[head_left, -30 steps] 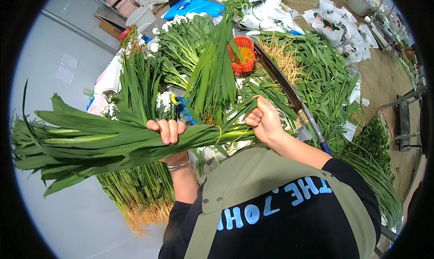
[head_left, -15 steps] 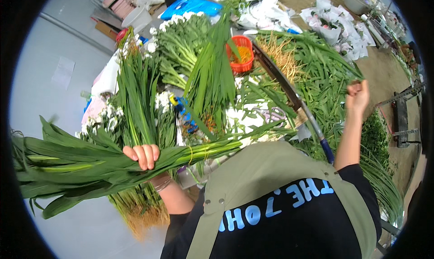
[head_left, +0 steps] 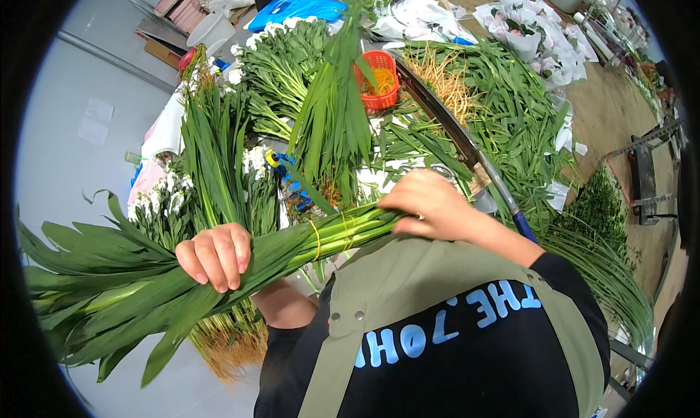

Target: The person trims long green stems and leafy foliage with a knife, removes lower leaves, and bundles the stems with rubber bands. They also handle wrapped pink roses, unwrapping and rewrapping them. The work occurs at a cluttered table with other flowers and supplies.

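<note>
Bundled leaves (head_left: 281, 259) stretched out before the person's apron (head_left: 394, 272), tips leftmost. The left hand (head_left: 215, 257) was wrapped around them; next came yellow bands (head_left: 316, 241), then, farther off, a red basket (head_left: 379, 102). The right hand (head_left: 426, 206) touched the bundle's right end, though I couldn't tell whether it gripped. Beyond it, rightward, slanted a blue-handled bar (head_left: 446, 121).

White-wrapped bouquets (head_left: 531, 40) sit well right of a blue plastic package (head_left: 299, 9).
</note>
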Demonstrator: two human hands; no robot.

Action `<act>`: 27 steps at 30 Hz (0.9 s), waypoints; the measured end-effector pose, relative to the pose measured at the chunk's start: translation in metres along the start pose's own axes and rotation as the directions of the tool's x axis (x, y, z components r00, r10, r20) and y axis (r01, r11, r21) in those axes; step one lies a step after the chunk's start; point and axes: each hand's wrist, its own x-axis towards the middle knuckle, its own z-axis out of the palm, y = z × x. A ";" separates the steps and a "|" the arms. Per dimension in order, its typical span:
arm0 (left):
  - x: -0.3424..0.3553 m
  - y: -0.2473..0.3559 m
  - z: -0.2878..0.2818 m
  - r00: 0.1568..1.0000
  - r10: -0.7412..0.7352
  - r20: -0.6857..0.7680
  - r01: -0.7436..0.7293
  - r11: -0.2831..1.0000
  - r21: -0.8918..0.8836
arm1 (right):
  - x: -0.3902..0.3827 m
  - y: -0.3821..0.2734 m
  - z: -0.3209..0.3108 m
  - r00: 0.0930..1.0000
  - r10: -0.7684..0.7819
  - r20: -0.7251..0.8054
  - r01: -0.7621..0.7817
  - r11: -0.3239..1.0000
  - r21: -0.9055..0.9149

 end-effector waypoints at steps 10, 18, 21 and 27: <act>-0.006 -0.004 0.005 0.994 -0.005 -0.105 0.006 1.000 0.007 | -0.006 0.001 0.028 0.952 -0.192 -0.238 0.168 0.979 -0.119; -0.009 0.009 0.005 0.999 0.036 0.014 -0.035 0.998 -0.042 | -0.017 0.032 0.021 0.866 0.063 -0.496 0.024 0.985 0.168; -0.006 0.014 0.013 0.996 0.085 -0.017 -0.086 0.993 -0.085 | -0.017 0.052 -0.001 0.609 0.621 -0.494 -0.347 0.769 0.537; 0.004 0.005 0.011 0.996 0.060 0.070 -0.051 0.991 -0.127 | 0.015 0.001 -0.012 0.994 0.088 -0.058 -0.076 0.980 0.183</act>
